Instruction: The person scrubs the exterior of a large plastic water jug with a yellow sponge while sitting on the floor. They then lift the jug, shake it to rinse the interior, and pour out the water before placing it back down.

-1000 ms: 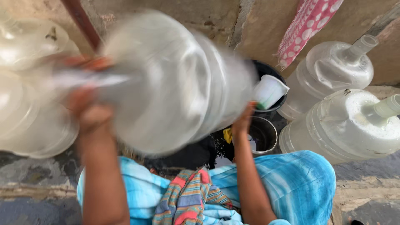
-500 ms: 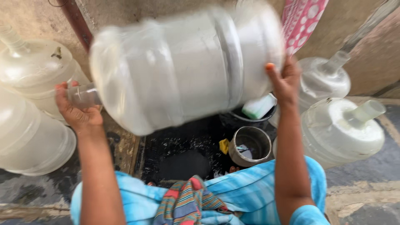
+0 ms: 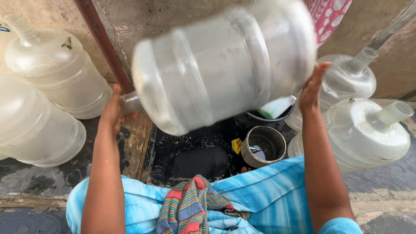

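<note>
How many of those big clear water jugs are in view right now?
5. One jug is held sideways between the left hand and right hand. Two stand at left, two at right. More may be hidden behind the held jug.

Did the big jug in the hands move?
Yes. The big jug swung rightward and up, its base now covering the pink patterned cloth on the wall.

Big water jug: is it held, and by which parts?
Yes. The big clear water jug is held sideways in the air: left hand around its neck, right hand flat against its base end.
</note>
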